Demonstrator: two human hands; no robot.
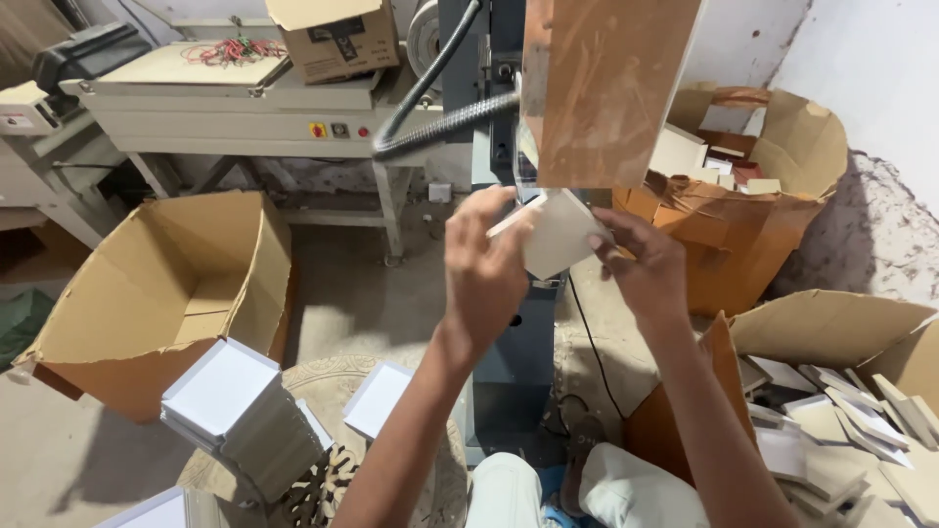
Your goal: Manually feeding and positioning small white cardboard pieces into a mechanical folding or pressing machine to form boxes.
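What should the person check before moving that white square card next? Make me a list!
1. Left hand on the white card: ok, fingers at its left edge.
2. Right hand on the card: ok, it touches the right side.
3. Card clear of the machine column: cannot tell, they overlap in view.
4. Stack of white cards standing: ok, though it leans.
5. Open cardboard box has room: ok, looks mostly empty.

One head-worn camera looks down and forward from close above the person's raised forearms, facing a blue machine column point(504, 323) (floor and open cartons fill the edges); no second view.
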